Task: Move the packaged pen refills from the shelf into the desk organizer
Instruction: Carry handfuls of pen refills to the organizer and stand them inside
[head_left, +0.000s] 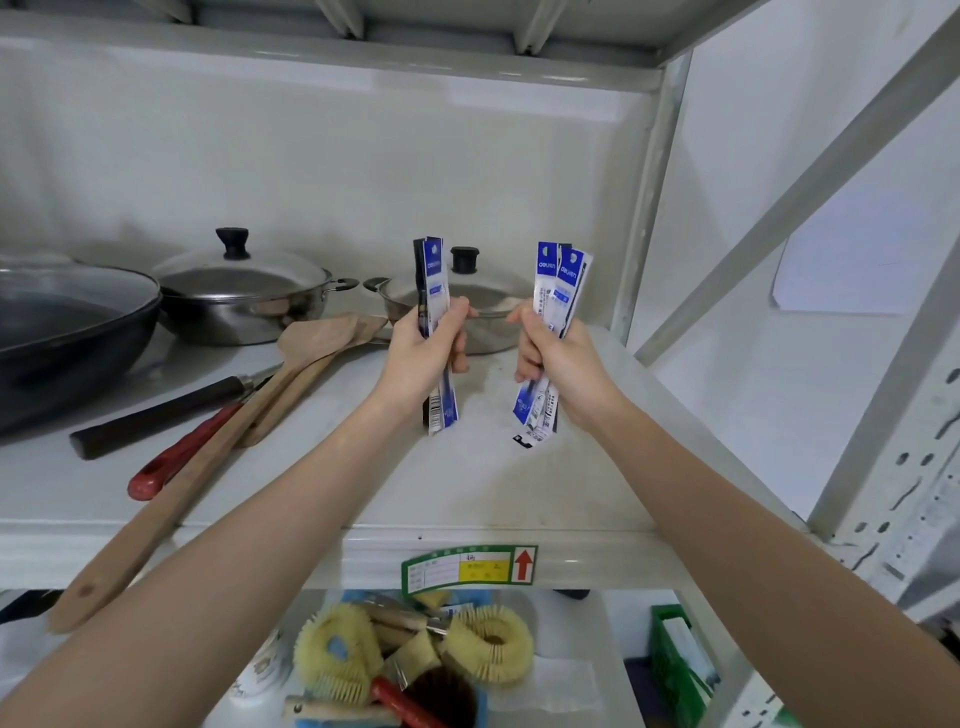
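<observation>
Both my hands are raised over the grey metal shelf (467, 483), each closed around a bundle of packaged pen refills. My left hand (423, 353) grips a blue-and-white pack bundle (434, 280) held upright, its lower end sticking out below the fist. My right hand (558, 358) grips a second bundle of refill packs (561, 283), slightly fanned at the top. Both bundles hang just above the shelf surface. No desk organizer is in view.
On the shelf to the left lie a dark wok (67, 322), a lidded steel pot (244, 291), wooden spatulas (291, 364) and a red-handled tool (176, 457). A second lidded pot (483, 306) stands behind my hands. Below are scrub brushes (343, 654) and a green crate (675, 660).
</observation>
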